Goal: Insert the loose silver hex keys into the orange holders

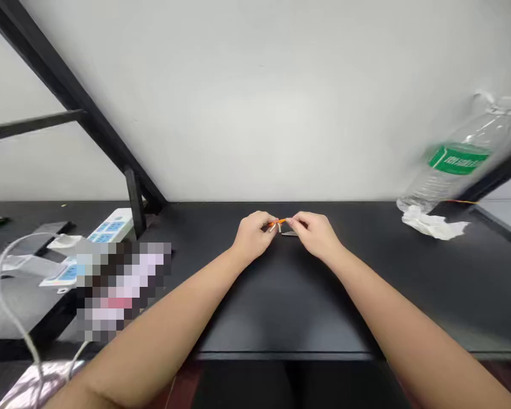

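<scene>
Both hands meet just above the black table (pixel 289 307), near its middle. My left hand (pixel 254 236) is closed with its fingertips on one end of a thin orange strip (pixel 278 222). On the other end, the fingertips of my right hand (pixel 314 232) pinch the same strip. Short whitish pieces (pixel 279 228) hang below it by the left fingers; their kind is too small to tell. A small flat grey thing (pixel 289 233) lies on the table beside the right fingers, partly hidden by them.
A clear plastic bottle (pixel 460 159) with a green label and a crumpled white tissue (pixel 433 222) are at the right. Leftward, a white power strip (pixel 111 225) with a plugged-in cable sits near a black metal frame post (pixel 134 201). A pale wall rises behind.
</scene>
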The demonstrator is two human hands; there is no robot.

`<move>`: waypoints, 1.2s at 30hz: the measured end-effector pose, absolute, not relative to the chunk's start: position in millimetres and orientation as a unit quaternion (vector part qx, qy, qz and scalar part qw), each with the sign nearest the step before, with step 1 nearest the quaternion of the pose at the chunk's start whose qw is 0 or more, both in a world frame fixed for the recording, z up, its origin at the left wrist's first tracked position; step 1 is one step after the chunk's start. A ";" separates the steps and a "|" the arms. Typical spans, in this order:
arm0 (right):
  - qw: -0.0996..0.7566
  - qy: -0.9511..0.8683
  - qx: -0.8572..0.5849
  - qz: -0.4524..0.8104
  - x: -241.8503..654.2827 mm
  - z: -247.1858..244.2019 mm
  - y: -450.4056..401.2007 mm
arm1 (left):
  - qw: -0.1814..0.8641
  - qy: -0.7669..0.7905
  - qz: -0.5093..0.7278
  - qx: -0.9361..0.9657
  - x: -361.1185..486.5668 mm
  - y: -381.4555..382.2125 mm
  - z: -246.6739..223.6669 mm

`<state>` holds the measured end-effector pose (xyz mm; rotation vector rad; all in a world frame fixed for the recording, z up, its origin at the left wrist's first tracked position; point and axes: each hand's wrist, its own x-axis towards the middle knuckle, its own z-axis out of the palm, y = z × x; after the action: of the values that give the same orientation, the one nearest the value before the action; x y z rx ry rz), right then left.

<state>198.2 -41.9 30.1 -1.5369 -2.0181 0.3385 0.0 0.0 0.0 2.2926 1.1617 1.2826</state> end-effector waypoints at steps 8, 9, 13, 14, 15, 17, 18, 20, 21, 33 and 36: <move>0.061 -0.826 -0.559 0.041 213.7 18.6 -37.0 | 0.174 0.409 0.436 0.783 -2.0 3.4 -3.4; 0.054 -0.827 -0.559 0.036 212.0 19.7 -38.0 | 0.176 0.406 0.439 0.782 -1.5 3.3 -3.2; 0.046 -0.816 -0.575 0.033 207.3 23.7 -40.1 | 0.176 0.398 0.444 0.784 -0.3 3.1 -2.5; 0.039 -0.813 -0.580 0.033 207.1 24.3 -40.1 | 0.178 0.397 0.441 0.785 -0.1 3.1 -2.5; 0.029 -0.811 -0.584 0.034 207.1 24.7 -39.8 | 0.181 0.397 0.439 0.786 0.0 3.0 -2.5; 0.021 -0.809 -0.586 0.037 207.5 25.3 -39.2 | 0.185 0.396 0.435 0.787 0.2 3.0 -2.6; 0.024 -0.808 -0.587 0.039 207.6 25.6 -38.9 | 0.185 0.394 0.436 0.788 0.2 2.9 -2.5; 0.031 -0.803 -0.593 0.042 207.2 26.3 -38.8 | 0.180 0.392 0.437 0.789 0.1 2.7 -2.3; 0.030 -0.799 -0.598 0.047 206.7 26.8 -39.0 | 0.178 0.392 0.437 0.789 0.0 2.6 -2.1; 0.115 -0.797 -0.579 0.129 206.5 30.3 -45.8 | 0.177 0.387 0.441 0.790 -1.1 3.6 -2.1; 0.238 -0.793 -0.531 0.182 211.1 32.5 -46.0 | 0.168 0.406 0.439 0.784 -2.9 5.0 -2.6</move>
<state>211.1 -46.0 32.5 -1.4542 -2.1730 0.4978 -2.9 5.0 -2.6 2.2292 1.1551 1.2500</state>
